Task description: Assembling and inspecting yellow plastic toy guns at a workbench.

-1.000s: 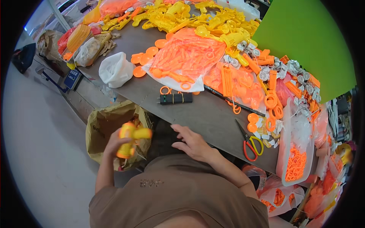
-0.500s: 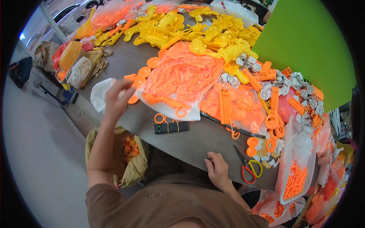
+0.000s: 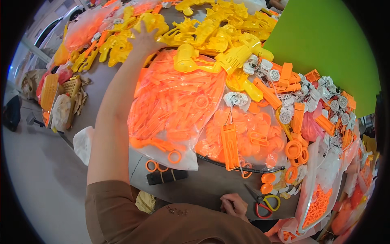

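My left hand (image 3: 144,40) reaches far over the table with its fingers spread. It is at the left part of a heap of yellow plastic toy shell parts (image 3: 211,30), against a rounded yellow piece (image 3: 153,22); no grip shows. Below my left forearm lies a clear plastic bag of long orange parts (image 3: 174,93). My right hand (image 3: 235,204) rests at the table's near edge, fingers curled in, with nothing visible in it. Just right of it lie scissors (image 3: 266,203) with one red and one yellow handle loop.
A bag of round orange parts (image 3: 243,134) lies mid-table. White motor-like units with wires (image 3: 284,97) and orange housings crowd the right, before a green panel (image 3: 325,53). A clear tub (image 3: 315,207) holds small orange rings. A black banded bundle (image 3: 166,177) lies near the front.
My left hand has swung from beside the white bag at the left, far forward to the yellow heap. The view has tipped forward. My right hand stays at the table edge, fingers more curled.
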Tool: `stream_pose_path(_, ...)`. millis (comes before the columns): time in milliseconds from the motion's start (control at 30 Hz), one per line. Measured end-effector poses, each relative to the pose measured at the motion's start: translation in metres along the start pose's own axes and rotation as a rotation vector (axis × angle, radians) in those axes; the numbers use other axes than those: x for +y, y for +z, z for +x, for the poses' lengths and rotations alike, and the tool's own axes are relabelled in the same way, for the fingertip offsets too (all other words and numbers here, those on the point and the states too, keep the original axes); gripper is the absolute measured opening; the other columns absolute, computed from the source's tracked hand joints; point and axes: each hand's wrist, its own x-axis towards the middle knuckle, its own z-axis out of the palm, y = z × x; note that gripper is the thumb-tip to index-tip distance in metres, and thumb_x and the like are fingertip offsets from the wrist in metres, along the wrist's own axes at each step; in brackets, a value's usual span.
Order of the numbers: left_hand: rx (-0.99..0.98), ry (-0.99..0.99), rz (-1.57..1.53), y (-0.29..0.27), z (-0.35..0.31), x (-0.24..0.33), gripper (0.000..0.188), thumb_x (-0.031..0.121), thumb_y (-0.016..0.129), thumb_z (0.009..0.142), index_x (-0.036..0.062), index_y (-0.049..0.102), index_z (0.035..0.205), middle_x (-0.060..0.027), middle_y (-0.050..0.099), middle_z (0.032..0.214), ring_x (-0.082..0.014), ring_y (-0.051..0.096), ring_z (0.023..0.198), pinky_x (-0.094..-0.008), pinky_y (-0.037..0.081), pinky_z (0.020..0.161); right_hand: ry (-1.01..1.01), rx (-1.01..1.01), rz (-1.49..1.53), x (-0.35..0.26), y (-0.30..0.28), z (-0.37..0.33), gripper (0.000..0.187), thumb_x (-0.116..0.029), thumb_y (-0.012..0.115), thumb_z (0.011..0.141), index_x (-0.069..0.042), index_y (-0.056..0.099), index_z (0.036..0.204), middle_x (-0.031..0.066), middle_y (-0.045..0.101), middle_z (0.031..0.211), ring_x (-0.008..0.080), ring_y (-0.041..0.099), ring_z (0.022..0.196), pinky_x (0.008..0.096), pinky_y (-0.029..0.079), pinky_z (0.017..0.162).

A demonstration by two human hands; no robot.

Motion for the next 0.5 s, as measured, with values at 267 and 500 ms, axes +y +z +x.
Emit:
stream_pose_path(267,0.102,-0.148,-0.176,0.027,-0.016,-0.098,0.058,0.045,0.07,0.067,0.014,0.06,0.115,-0.0194,0.039,0.131,-0.0428,0.041,0.116,-0.0459,0.041,0.094,-0.065,-0.02,0.062,0.01,-0.001,0.002,0.011,0.01,0.054,0.083,0.003,0.059,0.088,0.0113,0.061,0.079,0.0101,0.058,0.054,0.0204,0.043,0.046)
stream_pose_path(500,0.163,-0.257,-0.366,0.014,-0.059,-0.211,0.022,0.021,0.064,0.073,0.0093,0.07,0.09,-0.02,0.057,0.103,-0.0308,0.053,0.102,-0.0377,0.044,0.088,-0.097,-0.069,0.07,0.008,-0.003,0.004,0.014,0.011,0.053,0.083,0.002,0.058,0.091,0.0122,0.06,0.08,0.0097,0.056,0.053,0.0208,0.043,0.046)
